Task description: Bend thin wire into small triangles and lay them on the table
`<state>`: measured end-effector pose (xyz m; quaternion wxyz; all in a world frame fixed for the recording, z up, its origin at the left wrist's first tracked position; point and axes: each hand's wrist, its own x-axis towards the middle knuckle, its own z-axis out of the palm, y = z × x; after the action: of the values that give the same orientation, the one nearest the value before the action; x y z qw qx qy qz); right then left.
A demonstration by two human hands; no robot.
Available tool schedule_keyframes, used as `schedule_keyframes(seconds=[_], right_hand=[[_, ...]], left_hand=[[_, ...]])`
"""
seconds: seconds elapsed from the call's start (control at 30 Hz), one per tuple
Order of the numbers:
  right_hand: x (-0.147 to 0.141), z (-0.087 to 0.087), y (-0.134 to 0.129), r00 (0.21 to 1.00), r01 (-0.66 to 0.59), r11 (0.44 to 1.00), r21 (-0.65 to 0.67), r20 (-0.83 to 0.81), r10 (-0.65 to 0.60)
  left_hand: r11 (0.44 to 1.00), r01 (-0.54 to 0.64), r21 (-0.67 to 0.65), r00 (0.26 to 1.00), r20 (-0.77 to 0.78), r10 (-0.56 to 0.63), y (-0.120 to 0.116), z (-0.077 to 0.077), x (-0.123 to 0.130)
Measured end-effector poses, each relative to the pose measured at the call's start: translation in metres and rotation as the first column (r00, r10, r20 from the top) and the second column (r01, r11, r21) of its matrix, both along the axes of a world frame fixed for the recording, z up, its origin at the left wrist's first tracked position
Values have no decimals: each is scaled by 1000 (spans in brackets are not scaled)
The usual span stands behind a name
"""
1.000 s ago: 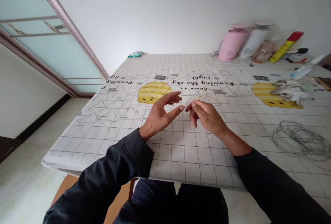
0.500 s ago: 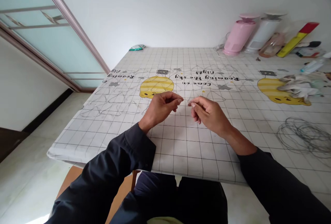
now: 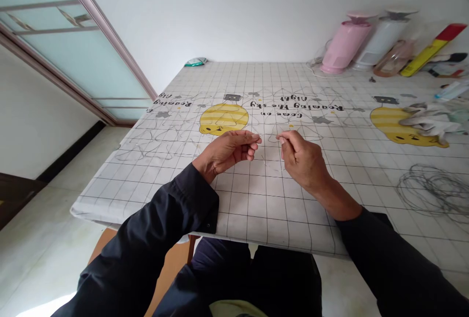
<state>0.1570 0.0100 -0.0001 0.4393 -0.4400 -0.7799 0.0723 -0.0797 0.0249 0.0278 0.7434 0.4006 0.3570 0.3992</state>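
My left hand (image 3: 236, 150) is over the middle of the table, thumb and forefinger pinched together. My right hand (image 3: 302, 158) faces it a short way off, its fingers curled into a tight pinch. What looks like a thin wire is between the fingertips, so fine that its ends are hard to make out. Just beyond and to the left, bent pieces of thin grey wire (image 3: 148, 143) lie spread on the tablecloth (image 3: 242, 204). A loose coil of grey wire (image 3: 434, 190) rests to the right of my right hand.
At the back right stand a pink cylinder (image 3: 346, 46), a white cylinder (image 3: 383, 41) and a yellow box with a red end (image 3: 432, 51). Crumpled cloth gloves (image 3: 434, 120) lie nearer. A green and white packet (image 3: 196, 62) sits at the far left corner.
My hands have moved slightly apart. The right hand has turned over and its fist has tightened; the left hand's lower fingers show more. The view has shifted a little.
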Motion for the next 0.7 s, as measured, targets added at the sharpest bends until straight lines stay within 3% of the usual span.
schedule_keyframes(seconds=[0.3,0.7], right_hand=[[1,3,-2,994,-105,993,52,-9,106],[-2,0,-5,995,-99,993,-70,22,100]], left_hand=[[992,52,116,997,-63,-45,0,-1,4],[988,80,135,995,-69,-72,-4,0,4]])
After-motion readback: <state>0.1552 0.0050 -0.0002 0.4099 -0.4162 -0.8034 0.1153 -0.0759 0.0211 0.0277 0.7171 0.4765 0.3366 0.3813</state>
